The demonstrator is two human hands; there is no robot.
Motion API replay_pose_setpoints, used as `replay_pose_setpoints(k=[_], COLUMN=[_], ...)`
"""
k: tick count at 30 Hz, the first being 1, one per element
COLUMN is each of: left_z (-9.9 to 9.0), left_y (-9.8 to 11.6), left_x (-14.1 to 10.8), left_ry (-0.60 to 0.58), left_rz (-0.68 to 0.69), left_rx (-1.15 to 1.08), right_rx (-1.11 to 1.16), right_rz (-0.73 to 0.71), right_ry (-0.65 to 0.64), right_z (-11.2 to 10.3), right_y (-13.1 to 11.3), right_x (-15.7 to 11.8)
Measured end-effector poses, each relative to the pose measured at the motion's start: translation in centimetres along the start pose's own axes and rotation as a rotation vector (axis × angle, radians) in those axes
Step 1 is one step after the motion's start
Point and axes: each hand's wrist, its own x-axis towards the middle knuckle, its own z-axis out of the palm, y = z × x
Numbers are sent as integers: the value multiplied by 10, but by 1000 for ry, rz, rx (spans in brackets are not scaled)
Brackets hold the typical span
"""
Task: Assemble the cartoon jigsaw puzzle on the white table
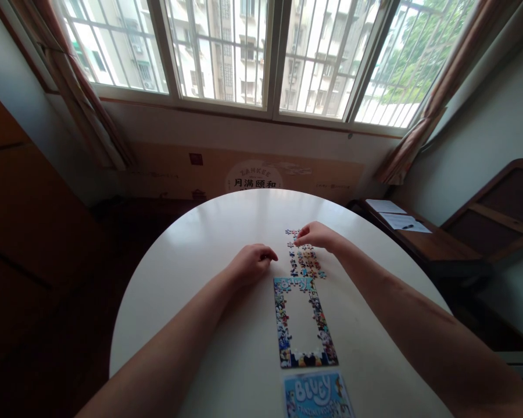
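Observation:
Small loose jigsaw pieces (304, 262) lie in rough rows on the white table, beyond a partly filled puzzle. My right hand (317, 234) is over the far rows, thumb and forefinger pinched together on what looks like a puzzle piece, mostly hidden by the fingers. To the left of the pieces rests my left hand (257, 260), loosely curled, with a gap between finger and thumb and nothing seen in it. The puzzle (284, 339) has its colourful border assembled around a bare middle, with a blue titled strip along its far edge.
Nearest me lies a blue "Bluey" puzzle box or card (316, 397), cut off by the frame. The round white table (178, 302) ends in a curved edge before the window wall. On the right, a wooden chair (483, 215) stands near papers (403, 222) and a pen.

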Motion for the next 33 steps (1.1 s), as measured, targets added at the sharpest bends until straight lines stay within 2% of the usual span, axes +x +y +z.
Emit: replay_pose_setpoints(k=[6,10,14,18,23,26,30,33], left_z=[0,-3,-6,-5,-4,-3,0,-1], left_y=[3,21,45,61,74,75,72,71], left_x=[0,-3,-8,-9,-10,-9,-8,-7], left_ry=[15,39,-6,-103,-293,-305,-276,-244], left_rz=[19,123,170,73,-113,-215,-366,-432], left_rx=[-20,-70,-156,-227,-409,-449,-494,-521], right_rx=[225,419,581,646,661,596,304,85], right_rz=[-47,-73,-187,-302,-353,-414,-587,-734], right_ry=[-105,-221,-323,-393,-397,-301,35,156], right_z=[-17,-4,12,20,21,19,12,9], right_y=[-9,0,12,15,17,21,23,21], right_x=[-42,-76,-97,-106,-113,-113,-114,-118])
